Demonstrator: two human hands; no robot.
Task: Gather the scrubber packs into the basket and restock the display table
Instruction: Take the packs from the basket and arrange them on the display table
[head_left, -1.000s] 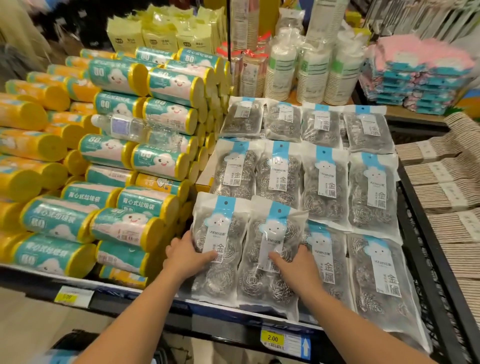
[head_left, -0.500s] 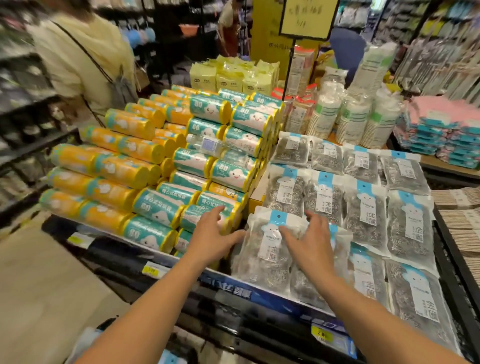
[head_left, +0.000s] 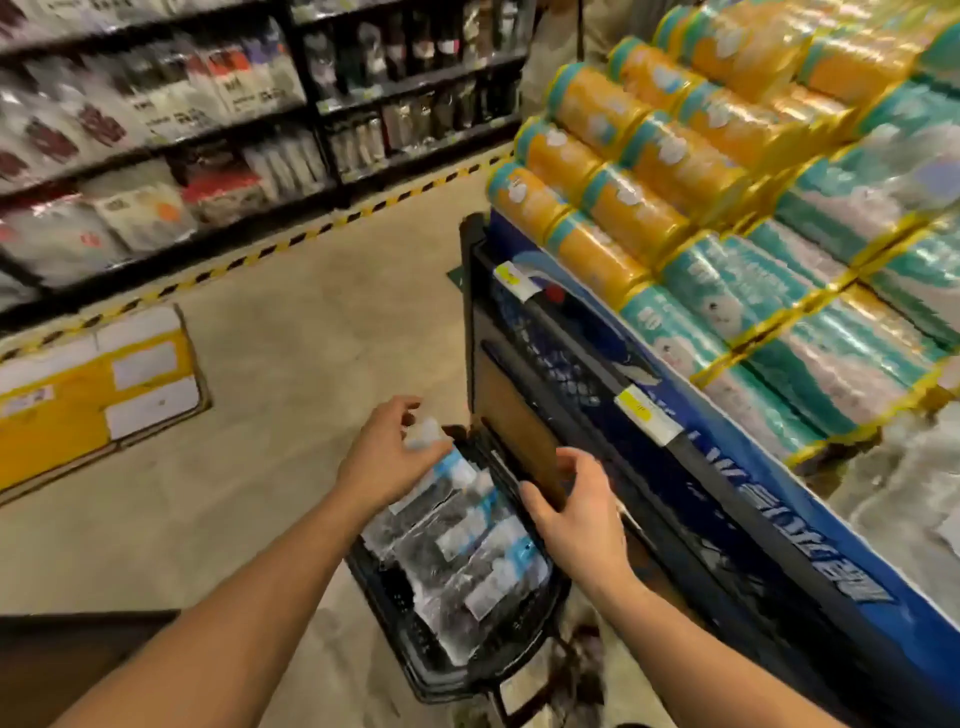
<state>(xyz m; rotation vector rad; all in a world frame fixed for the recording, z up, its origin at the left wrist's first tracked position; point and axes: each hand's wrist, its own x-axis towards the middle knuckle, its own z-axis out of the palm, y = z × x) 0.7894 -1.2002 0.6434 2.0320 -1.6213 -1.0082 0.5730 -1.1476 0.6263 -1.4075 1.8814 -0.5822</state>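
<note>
While the basket (head_left: 388, 598) sits on the floor (head_left: 270, 415) at lower centre, filled with packs (head_left: 467, 551), the top pack (head_left: 423, 435) is pinched by the left hand (head_left: 387, 457); the right hand (head_left: 576, 514) is held loosely curled and empty above the rim, beside the worktop (head_left: 779, 519) at right.

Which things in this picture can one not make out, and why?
Head view: price tag print, smeared by motion blur.
Head view: number of scrubber packs in the basket; left hand and right hand cover some.
Head view: whether the left hand grips a pack; blurred.
</note>
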